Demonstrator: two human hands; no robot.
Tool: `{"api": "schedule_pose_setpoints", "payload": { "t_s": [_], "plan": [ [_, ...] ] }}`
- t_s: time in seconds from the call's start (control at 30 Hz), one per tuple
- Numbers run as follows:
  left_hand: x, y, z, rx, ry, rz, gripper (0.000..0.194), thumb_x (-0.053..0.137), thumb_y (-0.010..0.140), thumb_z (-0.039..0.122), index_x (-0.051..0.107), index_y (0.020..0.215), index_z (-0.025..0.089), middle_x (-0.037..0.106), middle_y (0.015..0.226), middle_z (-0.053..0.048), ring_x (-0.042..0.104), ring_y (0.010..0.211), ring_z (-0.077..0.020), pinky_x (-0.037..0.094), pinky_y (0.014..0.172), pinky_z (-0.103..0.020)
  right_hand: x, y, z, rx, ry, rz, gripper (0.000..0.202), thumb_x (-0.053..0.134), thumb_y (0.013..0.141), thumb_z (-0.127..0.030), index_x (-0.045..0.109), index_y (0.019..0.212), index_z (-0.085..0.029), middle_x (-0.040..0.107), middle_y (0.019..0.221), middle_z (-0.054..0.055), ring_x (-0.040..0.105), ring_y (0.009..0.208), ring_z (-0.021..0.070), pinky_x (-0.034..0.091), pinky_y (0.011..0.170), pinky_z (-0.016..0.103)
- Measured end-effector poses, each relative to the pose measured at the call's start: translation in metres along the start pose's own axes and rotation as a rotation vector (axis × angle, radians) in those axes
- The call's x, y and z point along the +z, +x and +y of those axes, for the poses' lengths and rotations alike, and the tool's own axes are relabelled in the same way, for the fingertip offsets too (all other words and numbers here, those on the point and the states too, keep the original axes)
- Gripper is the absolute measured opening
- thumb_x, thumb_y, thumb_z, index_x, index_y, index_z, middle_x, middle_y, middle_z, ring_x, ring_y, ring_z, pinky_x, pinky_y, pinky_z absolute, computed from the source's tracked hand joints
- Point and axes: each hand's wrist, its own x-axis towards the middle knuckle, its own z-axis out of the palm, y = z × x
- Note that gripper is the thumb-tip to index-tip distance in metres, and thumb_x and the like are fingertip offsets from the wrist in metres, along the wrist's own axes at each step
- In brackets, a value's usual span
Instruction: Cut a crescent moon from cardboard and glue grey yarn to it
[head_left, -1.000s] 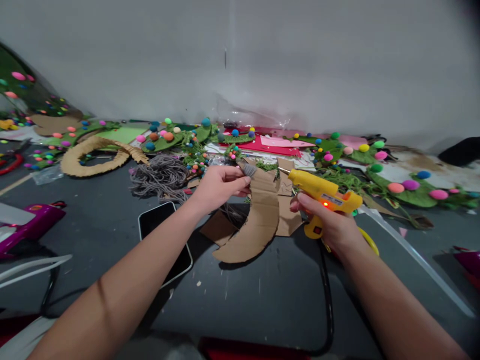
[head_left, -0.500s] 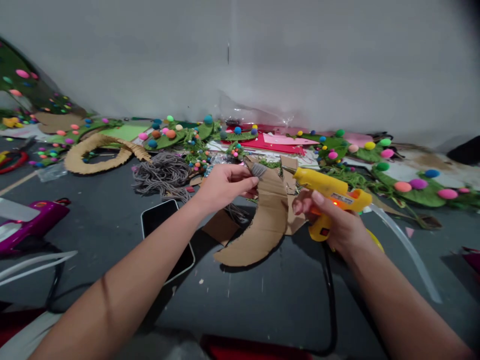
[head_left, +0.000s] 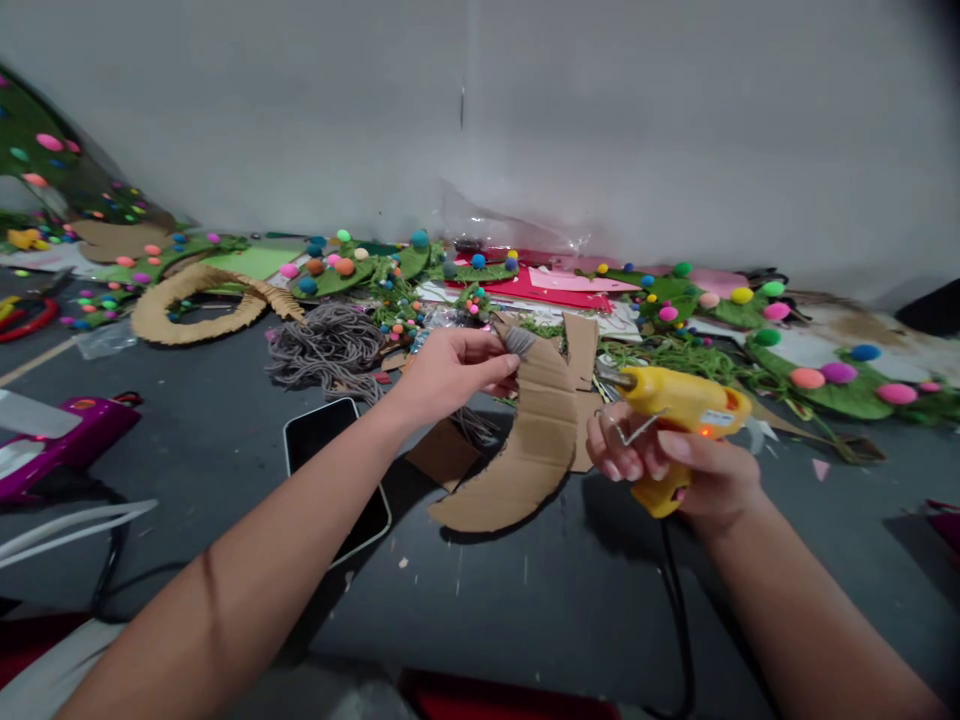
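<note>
My left hand (head_left: 461, 372) pinches the upper tip of a cardboard crescent (head_left: 529, 445), where grey yarn (head_left: 519, 342) is wrapped around it. The crescent curves down toward me, its lower tip pointing left. My right hand (head_left: 690, 465) is closed around a yellow hot glue gun (head_left: 675, 400) with a lit orange light. Its metal nozzle points left, apart from the crescent's right edge. A loose heap of grey yarn (head_left: 326, 345) lies left of my left hand. Cardboard scraps (head_left: 442, 455) lie beside and behind the crescent.
A phone (head_left: 322, 430) lies under my left forearm. At left are a purple glue gun (head_left: 82, 440), red-handled scissors (head_left: 30, 318) and a tan paper ring (head_left: 157, 315). Green leaf shapes with pom-poms (head_left: 840, 375) line the back by the wall. A black cord (head_left: 679, 610) hangs from the yellow glue gun.
My right hand has tilted and lowered the glue gun, drawing its nozzle slightly right, away from the crescent. My left hand and the crescent have stayed nearly still.
</note>
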Motion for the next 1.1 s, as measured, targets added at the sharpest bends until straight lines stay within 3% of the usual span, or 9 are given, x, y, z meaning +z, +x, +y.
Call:
{"api": "schedule_pose_setpoints", "payload": {
  "t_s": [0.1, 0.33, 0.63, 0.8, 0.9, 1.0, 1.1],
  "plan": [
    [0.000, 0.000, 0.000, -0.005, 0.014, 0.001, 0.023, 0.077, 0.083, 0.035, 0.074, 0.087, 0.013, 0.077, 0.085, -0.006, 0.074, 0.074, -0.0155, 0.064, 0.077, -0.030, 0.000, -0.002, 0.000, 0.035, -0.015, -0.095, 0.039, 0.072, 0.077, -0.051, 0.063, 0.052, -0.023, 0.062, 0.077, 0.006, 0.058, 0.070, 0.0204, 0.047, 0.067, 0.036],
    [0.000, -0.001, 0.000, -0.011, 0.014, -0.004, 0.019, 0.077, 0.082, 0.032, 0.073, 0.084, 0.013, 0.076, 0.082, -0.005, 0.074, 0.073, -0.0145, 0.064, 0.076, -0.029, 0.015, 0.001, -0.004, -0.001, 0.064, -0.254, 0.043, 0.065, 0.081, -0.046, 0.053, 0.047, -0.022, 0.046, 0.053, 0.001, 0.047, 0.053, 0.0144, 0.038, 0.054, 0.029],
    [0.000, -0.001, 0.000, -0.014, 0.002, -0.009, 0.023, 0.079, 0.080, 0.035, 0.073, 0.085, 0.013, 0.077, 0.084, -0.006, 0.074, 0.075, -0.0159, 0.064, 0.077, -0.031, 0.019, 0.003, -0.009, 0.105, -0.029, -0.143, 0.045, 0.069, 0.069, -0.055, 0.051, 0.042, -0.025, 0.040, 0.042, 0.000, 0.040, 0.043, 0.0143, 0.034, 0.046, 0.029],
    [0.000, -0.001, -0.001, -0.016, 0.009, 0.003, 0.020, 0.077, 0.083, 0.033, 0.074, 0.085, 0.013, 0.076, 0.081, -0.005, 0.074, 0.073, -0.0148, 0.064, 0.076, -0.029, 0.022, 0.002, -0.008, 0.106, -0.007, -0.133, 0.050, 0.069, 0.071, -0.056, 0.046, 0.040, -0.025, 0.039, 0.044, 0.001, 0.040, 0.046, 0.0148, 0.035, 0.048, 0.030],
    [0.001, -0.001, -0.002, -0.008, -0.005, 0.002, 0.017, 0.075, 0.085, 0.031, 0.075, 0.088, 0.014, 0.077, 0.084, -0.005, 0.074, 0.073, -0.0132, 0.064, 0.076, -0.028, 0.022, 0.006, -0.006, 0.077, -0.027, 0.001, 0.049, 0.070, 0.077, -0.050, 0.046, 0.043, -0.024, 0.040, 0.050, 0.000, 0.040, 0.051, 0.0152, 0.037, 0.054, 0.032],
    [0.000, 0.000, -0.002, -0.007, 0.009, 0.006, 0.015, 0.074, 0.086, 0.029, 0.075, 0.088, 0.014, 0.078, 0.086, -0.005, 0.074, 0.073, -0.0131, 0.064, 0.077, -0.027, 0.018, 0.011, 0.000, 0.037, -0.116, 0.292, 0.049, 0.070, 0.083, -0.040, 0.042, 0.047, -0.023, 0.035, 0.050, -0.002, 0.036, 0.052, 0.0145, 0.034, 0.057, 0.032],
    [-0.002, 0.000, -0.003, -0.010, 0.027, 0.010, 0.017, 0.074, 0.086, 0.031, 0.074, 0.086, 0.014, 0.078, 0.085, -0.005, 0.074, 0.074, -0.0138, 0.064, 0.077, -0.029, 0.009, 0.015, 0.009, 0.041, -0.316, 0.536, 0.050, 0.073, 0.084, -0.046, 0.044, 0.050, -0.023, 0.038, 0.052, -0.002, 0.038, 0.052, 0.0143, 0.034, 0.056, 0.032]
  ]
}}
